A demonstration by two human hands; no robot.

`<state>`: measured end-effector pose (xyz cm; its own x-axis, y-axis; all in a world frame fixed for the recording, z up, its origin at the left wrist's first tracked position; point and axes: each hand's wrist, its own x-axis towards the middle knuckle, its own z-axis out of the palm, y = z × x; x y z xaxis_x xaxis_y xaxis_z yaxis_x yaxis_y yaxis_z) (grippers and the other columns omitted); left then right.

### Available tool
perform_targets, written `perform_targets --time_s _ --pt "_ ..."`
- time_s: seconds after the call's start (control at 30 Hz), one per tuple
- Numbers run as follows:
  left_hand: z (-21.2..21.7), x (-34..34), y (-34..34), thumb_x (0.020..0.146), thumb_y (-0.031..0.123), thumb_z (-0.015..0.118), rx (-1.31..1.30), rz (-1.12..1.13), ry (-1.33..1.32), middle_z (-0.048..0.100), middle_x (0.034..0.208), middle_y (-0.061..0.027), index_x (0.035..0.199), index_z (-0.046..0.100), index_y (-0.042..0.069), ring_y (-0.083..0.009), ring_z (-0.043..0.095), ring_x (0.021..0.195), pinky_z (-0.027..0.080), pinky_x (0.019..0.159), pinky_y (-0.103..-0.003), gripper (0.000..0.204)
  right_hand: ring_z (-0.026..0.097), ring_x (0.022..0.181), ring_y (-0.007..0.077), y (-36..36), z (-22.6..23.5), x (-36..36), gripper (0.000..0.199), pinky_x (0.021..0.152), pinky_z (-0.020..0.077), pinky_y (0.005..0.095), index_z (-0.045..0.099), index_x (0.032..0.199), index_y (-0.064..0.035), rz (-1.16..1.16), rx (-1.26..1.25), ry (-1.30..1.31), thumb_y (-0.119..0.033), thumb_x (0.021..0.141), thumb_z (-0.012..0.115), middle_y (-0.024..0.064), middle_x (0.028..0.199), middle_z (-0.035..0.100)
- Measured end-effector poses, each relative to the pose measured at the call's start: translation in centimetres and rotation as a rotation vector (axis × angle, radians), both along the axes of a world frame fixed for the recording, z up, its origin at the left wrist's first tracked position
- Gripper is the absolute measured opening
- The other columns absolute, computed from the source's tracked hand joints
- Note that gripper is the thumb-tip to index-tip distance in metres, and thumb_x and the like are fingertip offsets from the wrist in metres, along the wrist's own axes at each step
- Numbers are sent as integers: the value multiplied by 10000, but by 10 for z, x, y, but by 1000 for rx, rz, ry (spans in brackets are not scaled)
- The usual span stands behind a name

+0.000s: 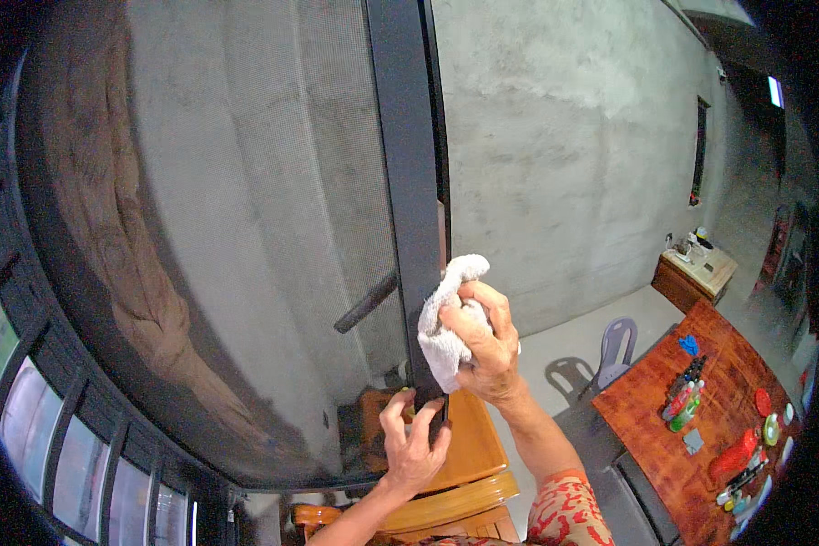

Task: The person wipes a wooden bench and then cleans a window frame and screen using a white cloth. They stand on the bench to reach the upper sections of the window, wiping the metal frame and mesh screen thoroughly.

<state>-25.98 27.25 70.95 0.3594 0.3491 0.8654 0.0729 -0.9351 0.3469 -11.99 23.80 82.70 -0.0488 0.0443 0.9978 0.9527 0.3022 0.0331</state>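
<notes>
A crumpled white cloth [440, 353] is bunched in my right hand [490, 355], whose fingers are curled round it. The cloth presses against the edge of a dark upright frame [406, 136], which borders a large mesh screen [255, 164]. Lower down, my left hand [415, 452] grips the same frame, its fingers bent over the edge just under the cloth. A dark bar-shaped handle [366, 303] juts from the frame to the left of the cloth.
Below my hands stands a polished wooden chair [446, 505]. On the right, a reddish wooden table [642, 400] bears bottles and small items, with a grey plastic chair [618, 350] beside it. Barred windows [73, 428] curve along the left; a grey wall [564, 182] rises behind.
</notes>
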Motion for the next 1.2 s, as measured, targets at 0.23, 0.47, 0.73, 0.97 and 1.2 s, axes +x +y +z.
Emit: perform_targets --time_s 0.23,0.47,0.73,0.97,1.2 --pt "-11 30 10 673 56 768 63 127 -63 359 1152 -194 1118 591 148 -331 404 1030 435 812 -379 487 595 857 305 5 50 8 432 682 520 369 659 966 -120 -103 133 -157 -60 551 764 160 1077 542" --pt "-11 32 10 680 4 717 4 101 -78 375 1147 -208 1112 587 147 -365 398 1024 413 812 -418 473 591 952 352 5 55 -9 441 735 529 391 665 961 -157 -144 37 -55 -67 540 761 194 1133 533" --pt "-18 36 16 670 34 728 83 141 -76 368 1140 -208 1093 572 107 -367 397 1016 391 823 -423 456 581 969 348 -9 -18 1 486 769 520 380 655 995 -106 69 -93 44 -74 523 767 186 1098 552" --pt "-14 34 11 667 -11 733 72 150 -19 293 1196 -212 1134 499 100 -365 371 1051 362 882 -431 535 578 980 184 24 55 32 430 825 475 312 578 1118 -23 502 -34 488 1 701 679 103 1040 614" --pt "-9 36 7 664 -34 721 75 147 5 296 1207 -209 1135 500 104 -343 370 1051 378 859 -402 538 559 907 90 20 26 29 367 803 476 251 568 1114 -49 807 -198 693 26 763 646 8 982 611"
